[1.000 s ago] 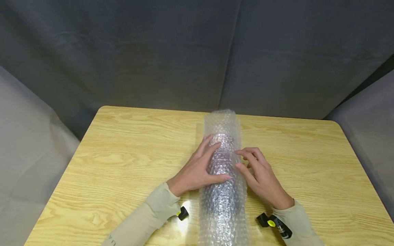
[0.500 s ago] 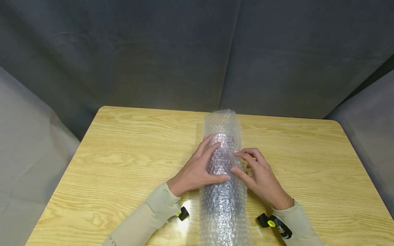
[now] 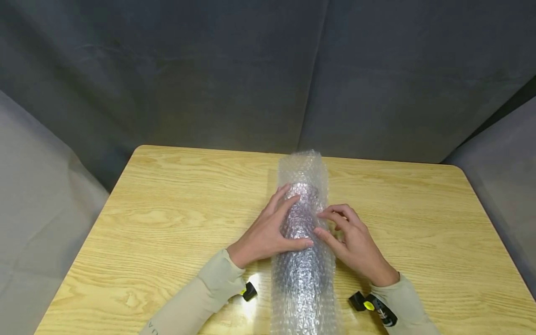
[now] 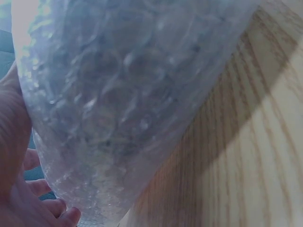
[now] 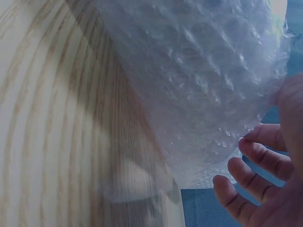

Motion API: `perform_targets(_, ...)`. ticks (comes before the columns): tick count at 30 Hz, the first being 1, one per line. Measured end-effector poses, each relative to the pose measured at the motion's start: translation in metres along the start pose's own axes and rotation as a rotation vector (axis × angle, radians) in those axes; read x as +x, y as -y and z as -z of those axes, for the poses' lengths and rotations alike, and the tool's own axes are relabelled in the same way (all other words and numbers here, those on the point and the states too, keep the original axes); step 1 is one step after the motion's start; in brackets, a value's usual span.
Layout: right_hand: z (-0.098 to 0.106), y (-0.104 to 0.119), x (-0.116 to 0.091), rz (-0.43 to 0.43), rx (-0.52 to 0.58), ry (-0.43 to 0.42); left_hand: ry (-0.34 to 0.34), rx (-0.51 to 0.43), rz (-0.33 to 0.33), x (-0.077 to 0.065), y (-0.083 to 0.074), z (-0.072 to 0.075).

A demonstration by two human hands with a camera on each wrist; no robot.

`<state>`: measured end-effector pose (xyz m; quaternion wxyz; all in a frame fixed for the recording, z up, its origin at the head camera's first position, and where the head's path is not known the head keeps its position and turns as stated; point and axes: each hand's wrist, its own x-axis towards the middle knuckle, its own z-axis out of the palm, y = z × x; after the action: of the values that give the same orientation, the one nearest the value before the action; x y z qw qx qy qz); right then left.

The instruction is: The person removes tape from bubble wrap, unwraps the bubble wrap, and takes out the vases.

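A long roll of clear bubble wrap [image 3: 303, 274] lies front to back on the wooden table, with a greyish, rounded shape showing through it. What it wraps is hidden by the bubbles. My left hand [image 3: 265, 235] rests on the roll from the left, thumb and fingers spread over its top. In the left wrist view its fingers [image 4: 40, 188] lie along the wrap's side. From the right, my right hand [image 3: 356, 239] touches the wrap with thumb and index fingertips, which stand apart. Its other fingers [image 5: 248, 177] are loosely bent beside the wrap in the right wrist view.
The wooden table [image 3: 167, 204] has rounded far corners. Beyond it hangs a dark curtain [image 3: 209, 83], with pale grey cloth [image 3: 37, 209] on the left and more grey cloth [image 3: 502, 177] on the right. The wrap's far end reaches the table's back edge.
My right thumb has moved left onto the wrap, and the right index finger has shifted slightly left and nearer. The left hand and the roll have stayed in place.
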<state>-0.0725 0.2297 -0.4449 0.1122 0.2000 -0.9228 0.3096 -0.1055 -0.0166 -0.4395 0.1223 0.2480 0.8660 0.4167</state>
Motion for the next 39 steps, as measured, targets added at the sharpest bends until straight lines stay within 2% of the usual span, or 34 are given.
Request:
perform_targets(15, -0.0014, -0.0011, 0.0, 0.014, -0.01, -0.016, -0.007, 0.003, -0.01, 0.0003, 0.0013, 0.0)
perform_targets(39, 0.0026, -0.0072, 0.0002, -0.021, -0.03, -0.046, -0.012, 0.012, -0.019, 0.0004, 0.0004, -0.0006)
